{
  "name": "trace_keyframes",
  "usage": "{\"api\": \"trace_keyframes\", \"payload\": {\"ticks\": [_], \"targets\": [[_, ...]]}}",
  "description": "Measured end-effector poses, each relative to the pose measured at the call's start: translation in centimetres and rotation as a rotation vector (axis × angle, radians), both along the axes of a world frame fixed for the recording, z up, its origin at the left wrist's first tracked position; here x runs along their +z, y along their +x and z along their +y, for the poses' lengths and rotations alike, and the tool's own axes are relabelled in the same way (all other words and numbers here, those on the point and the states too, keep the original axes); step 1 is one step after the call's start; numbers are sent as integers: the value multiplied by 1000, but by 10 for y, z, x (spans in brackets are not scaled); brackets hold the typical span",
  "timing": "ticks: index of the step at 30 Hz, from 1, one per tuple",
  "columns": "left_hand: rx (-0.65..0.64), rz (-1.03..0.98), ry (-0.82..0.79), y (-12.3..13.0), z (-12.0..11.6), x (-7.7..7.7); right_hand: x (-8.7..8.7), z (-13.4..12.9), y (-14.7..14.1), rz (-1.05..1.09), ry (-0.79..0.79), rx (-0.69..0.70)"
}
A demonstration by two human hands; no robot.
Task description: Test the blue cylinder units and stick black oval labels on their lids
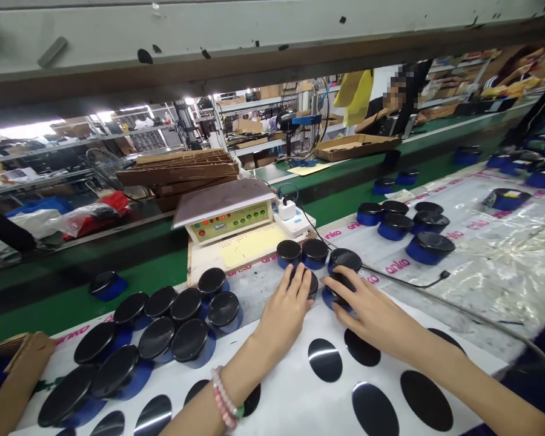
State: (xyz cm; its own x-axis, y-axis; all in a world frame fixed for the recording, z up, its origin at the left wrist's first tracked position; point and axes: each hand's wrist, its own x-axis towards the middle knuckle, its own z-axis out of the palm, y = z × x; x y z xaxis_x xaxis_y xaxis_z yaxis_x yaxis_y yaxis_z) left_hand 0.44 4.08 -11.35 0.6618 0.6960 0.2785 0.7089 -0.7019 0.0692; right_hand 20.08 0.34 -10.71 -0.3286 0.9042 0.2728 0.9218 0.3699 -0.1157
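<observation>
My left hand [285, 309] lies over a round black-topped blue piece [313, 286], its fingers bent down onto the top and side. Beside it, my right hand [366, 301] has fingers and thumb curled around another round black-topped blue piece [330, 298]. Just behind them stand more such pieces, among them one at the right [346, 259] and one at the left [289, 251]. Flat black discs [326, 360] lie on a white sheet [309, 406] below my hands. The undersides of both held pieces are hidden.
Several black-topped blue pieces [186, 304] cluster at the left, others [430, 245] at the right. A control box with lit buttons [236, 218] stands behind. A cable [436, 297] crosses the right side. A cardboard box [22, 381] sits at left; a shelf edge [254, 30] hangs overhead.
</observation>
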Motion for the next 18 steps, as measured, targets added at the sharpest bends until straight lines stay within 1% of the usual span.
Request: {"api": "trace_keyframes", "payload": {"ticks": [4, 6, 8, 11, 13, 15, 18], "targets": [[6, -10, -10, -1, 1, 1, 6, 1, 1, -41, -5, 21], [2, -14, -14, -3, 0, 4, 10, 3, 5, -51, -16, 20], [1, -22, -19, -4, -2, 12, 16, 10, 12, -8, -11, -27], [45, -72, -45, 2, 1, 31, 21, 29, 27, 115, 11, -104], [77, -103, -52, 12, 11, 42, 16, 43, 35, 173, -48, -79], [74, -102, -46, 24, 25, 48, 8, 54, 42, 199, -134, -30], [47, -53, -86, 39, 47, 43, 1, 61, 48, 201, -186, 0]]}}
